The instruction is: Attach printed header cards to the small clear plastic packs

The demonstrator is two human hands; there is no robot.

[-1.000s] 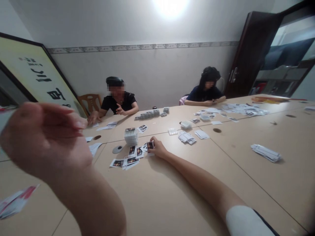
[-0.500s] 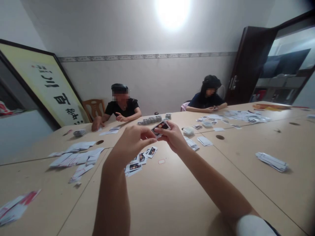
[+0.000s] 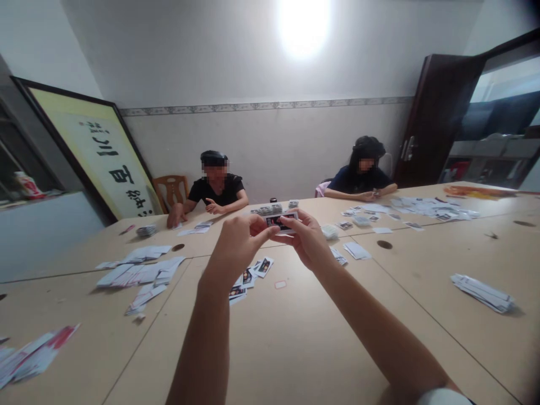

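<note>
Between my two hands, above the table, is a white-edged printed card (image 3: pixel 276 221) with a dark face; I cannot tell whether more cards lie behind it. My left hand (image 3: pixel 241 239) pinches its left end between thumb and fingers. On the right end, my right hand (image 3: pixel 307 236) grips it, thumb on the printed face and fingers behind. Below my left hand lies a loose spread of similar dark-faced cards (image 3: pixel 264 266), partly hidden by my left wrist. A small white slip (image 3: pixel 280 284) lies on the tabletop to their right.
Stacked cards (image 3: pixel 270 208) stand beyond my hands. Paper piles lie on the left (image 3: pixel 141 274), and a paper bundle (image 3: pixel 483 292) on the right. Two people sit across the table (image 3: pixel 295 337), one person (image 3: pixel 217 188) at left, another person (image 3: pixel 358 177) at right, near scattered papers (image 3: pixel 434 207).
The card has turned from a slant to nearly level, its printed face now towards me. My fingers have shifted slightly along its edges. The whole view has moved a little.
</note>
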